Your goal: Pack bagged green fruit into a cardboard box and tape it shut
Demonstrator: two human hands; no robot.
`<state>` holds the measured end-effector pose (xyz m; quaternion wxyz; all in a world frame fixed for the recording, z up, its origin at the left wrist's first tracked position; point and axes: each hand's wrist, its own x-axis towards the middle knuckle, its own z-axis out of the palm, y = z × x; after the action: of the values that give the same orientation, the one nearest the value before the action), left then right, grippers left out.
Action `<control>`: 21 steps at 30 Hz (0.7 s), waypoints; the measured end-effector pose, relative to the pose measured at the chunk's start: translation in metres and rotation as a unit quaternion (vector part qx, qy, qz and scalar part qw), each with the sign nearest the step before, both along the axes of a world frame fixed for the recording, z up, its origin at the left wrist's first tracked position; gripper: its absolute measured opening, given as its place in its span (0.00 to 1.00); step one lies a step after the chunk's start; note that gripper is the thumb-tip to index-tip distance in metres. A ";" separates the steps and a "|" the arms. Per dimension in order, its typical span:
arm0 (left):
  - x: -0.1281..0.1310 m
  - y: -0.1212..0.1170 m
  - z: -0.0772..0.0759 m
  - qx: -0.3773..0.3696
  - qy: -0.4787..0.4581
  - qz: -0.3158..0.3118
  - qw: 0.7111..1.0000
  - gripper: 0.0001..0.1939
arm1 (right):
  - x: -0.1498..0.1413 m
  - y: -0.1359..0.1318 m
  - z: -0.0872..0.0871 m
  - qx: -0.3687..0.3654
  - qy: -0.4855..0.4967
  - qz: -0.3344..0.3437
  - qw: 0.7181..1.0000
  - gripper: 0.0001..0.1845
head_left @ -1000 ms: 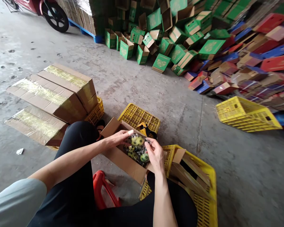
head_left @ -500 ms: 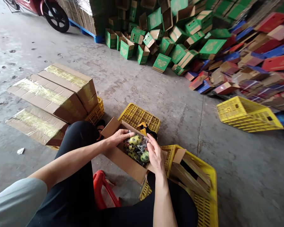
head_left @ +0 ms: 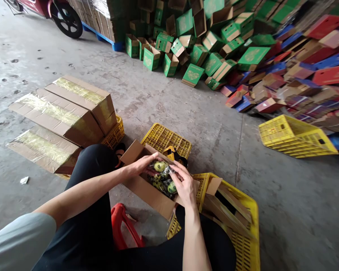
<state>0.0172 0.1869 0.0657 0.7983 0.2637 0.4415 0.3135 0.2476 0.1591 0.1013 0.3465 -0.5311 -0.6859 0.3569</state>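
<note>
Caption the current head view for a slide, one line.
Left hand and right hand at film-wrapped green items in an open carton, with taped boxes and a yellow crate nearby.

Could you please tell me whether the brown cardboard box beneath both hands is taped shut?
No, the brown cardboard box stands open, showing rounded green items in clear plastic inside.

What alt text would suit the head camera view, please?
A left hand and right hand, both bare, touch clear-wrapped, dark-spotted green items at an open cardboard box. Taped cartons stand at left; green boxes lie piled beyond.
</note>
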 end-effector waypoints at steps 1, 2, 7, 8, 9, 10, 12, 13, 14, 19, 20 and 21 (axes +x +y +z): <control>0.000 0.001 0.000 -0.009 -0.002 -0.010 1.000 0.38 | 0.000 0.000 0.000 0.005 0.004 -0.002 1.000 0.15; 0.000 0.001 -0.001 -0.016 -0.007 -0.018 1.000 0.39 | 0.000 0.001 0.001 0.006 0.009 -0.007 1.000 0.16; 0.001 0.003 -0.010 -0.047 -0.030 -0.043 0.998 0.48 | 0.000 0.000 0.004 -0.032 0.019 -0.078 0.996 0.22; 0.001 0.003 -0.013 -0.047 -0.033 -0.038 0.998 0.49 | 0.000 0.000 0.005 -0.041 0.016 -0.089 0.995 0.24; 0.002 0.003 -0.015 -0.041 -0.039 -0.032 0.998 0.49 | 0.000 0.000 0.005 -0.048 0.012 -0.098 0.994 0.25; 0.003 0.003 -0.017 -0.032 -0.046 -0.027 0.998 0.48 | 0.001 -0.001 0.006 -0.052 0.005 -0.103 0.993 0.26; 0.003 0.003 -0.019 -0.010 -0.061 -0.022 0.998 0.47 | 0.001 -0.001 0.008 -0.059 -0.011 -0.108 0.992 0.26; 0.003 0.003 -0.018 -0.002 -0.066 -0.020 0.998 0.47 | 0.001 -0.001 0.008 -0.062 -0.019 -0.107 0.992 0.25; 0.003 0.004 -0.016 0.001 -0.071 -0.019 0.997 0.47 | 0.001 -0.001 0.008 -0.065 -0.025 -0.105 0.992 0.25; 0.000 0.004 0.000 -0.008 -0.108 -0.005 0.994 0.47 | 0.002 0.000 0.005 -0.087 -0.032 -0.109 0.990 0.26; -0.001 0.004 0.004 -0.012 -0.119 -0.004 0.993 0.47 | 0.003 0.000 0.004 -0.095 -0.026 -0.112 0.989 0.26; -0.001 0.003 0.007 -0.015 -0.130 -0.006 0.991 0.46 | 0.003 0.000 0.002 -0.104 -0.015 -0.113 0.988 0.26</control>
<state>0.0160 0.1901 0.0725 0.8544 0.2118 0.3371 0.3338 0.2504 0.1593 0.1031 0.3172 -0.6436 -0.5859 0.3767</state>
